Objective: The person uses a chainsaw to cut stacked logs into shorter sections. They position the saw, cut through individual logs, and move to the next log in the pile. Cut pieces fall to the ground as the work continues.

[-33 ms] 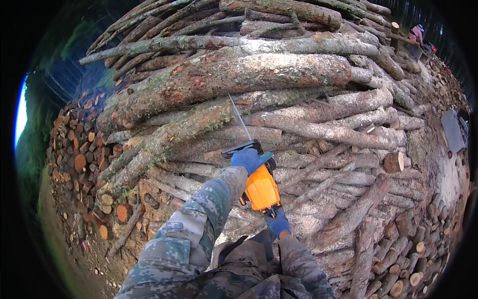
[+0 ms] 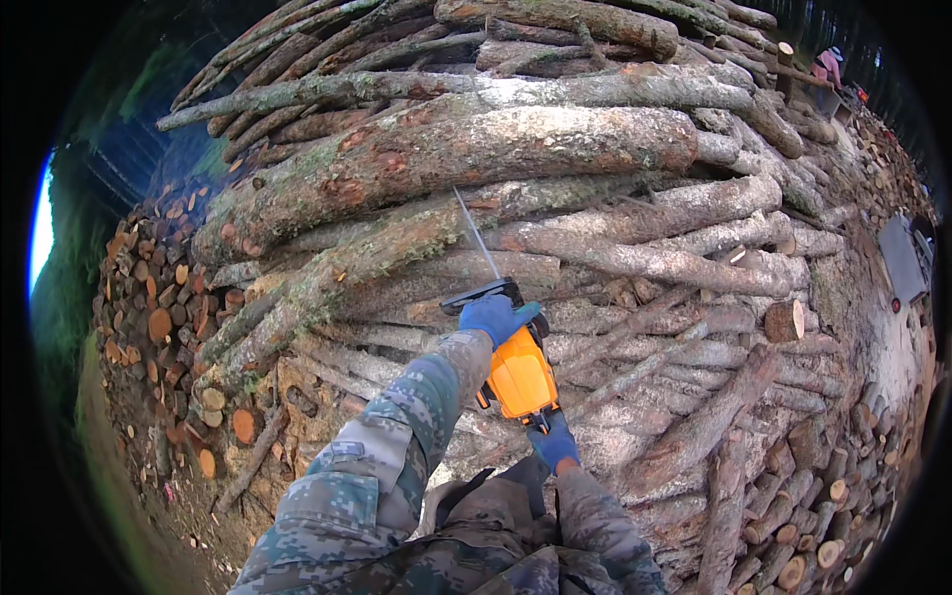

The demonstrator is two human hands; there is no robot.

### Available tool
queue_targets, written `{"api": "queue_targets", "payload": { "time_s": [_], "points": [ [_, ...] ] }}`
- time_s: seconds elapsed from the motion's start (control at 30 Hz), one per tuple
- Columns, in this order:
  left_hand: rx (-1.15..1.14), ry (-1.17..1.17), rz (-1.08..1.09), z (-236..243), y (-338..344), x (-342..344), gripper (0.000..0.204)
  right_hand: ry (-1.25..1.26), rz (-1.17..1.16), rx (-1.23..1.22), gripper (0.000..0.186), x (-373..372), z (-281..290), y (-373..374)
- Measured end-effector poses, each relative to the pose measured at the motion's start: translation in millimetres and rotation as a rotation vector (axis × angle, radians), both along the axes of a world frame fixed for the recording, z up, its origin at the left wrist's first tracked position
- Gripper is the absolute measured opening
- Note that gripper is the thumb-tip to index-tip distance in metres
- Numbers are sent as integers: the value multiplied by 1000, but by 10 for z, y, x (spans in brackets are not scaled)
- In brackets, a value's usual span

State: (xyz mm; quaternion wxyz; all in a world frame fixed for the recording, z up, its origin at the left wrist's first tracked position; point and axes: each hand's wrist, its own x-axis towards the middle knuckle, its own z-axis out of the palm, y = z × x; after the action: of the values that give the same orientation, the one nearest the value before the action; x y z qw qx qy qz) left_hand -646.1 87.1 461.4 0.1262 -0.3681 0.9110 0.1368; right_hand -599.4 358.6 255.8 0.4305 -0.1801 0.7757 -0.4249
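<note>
An orange chainsaw (image 2: 521,379) is held out in front of me with its bar (image 2: 478,234) pointing away. My left hand (image 2: 493,317), in a blue glove, is closed around the front handle behind the black hand guard (image 2: 476,295). At the rear handle, my blue-gloved right hand (image 2: 555,443) is closed too, its fingers partly hidden. The bar lies across a mossy log (image 2: 397,243), its tip near the underside of a thick log (image 2: 486,149). How deep the bar sits in the wood, I cannot tell.
Long logs (image 2: 635,260) are stacked crosswise ahead and under the saw. Cut log pieces (image 2: 159,322) heap at the left, with more short pieces (image 2: 793,526) at the lower right. A grey panel-like object (image 2: 902,260) lies far right. Another person (image 2: 827,67) is at the far right back.
</note>
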Motion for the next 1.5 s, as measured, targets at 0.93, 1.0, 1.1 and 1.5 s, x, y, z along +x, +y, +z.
{"api": "queue_targets", "payload": {
  "time_s": [0.93, 1.0, 1.1, 1.5],
  "points": [
    [-32, 7, 41, -224, -223, -34, 83, -6, 147, 174, 67, -19, 201, -79],
    [-61, 10, 31, -235, -253, -37, 86, -31, 158, 177, 68, -57, 277, -105],
    [-72, 12, 23, -249, -279, -11, 87, -31, 160, 165, 69, -52, 371, -100],
    [-65, -57, -7, -116, -276, -180, 86, 83, 80, 153, 58, 18, 224, -204]
  ]
}}
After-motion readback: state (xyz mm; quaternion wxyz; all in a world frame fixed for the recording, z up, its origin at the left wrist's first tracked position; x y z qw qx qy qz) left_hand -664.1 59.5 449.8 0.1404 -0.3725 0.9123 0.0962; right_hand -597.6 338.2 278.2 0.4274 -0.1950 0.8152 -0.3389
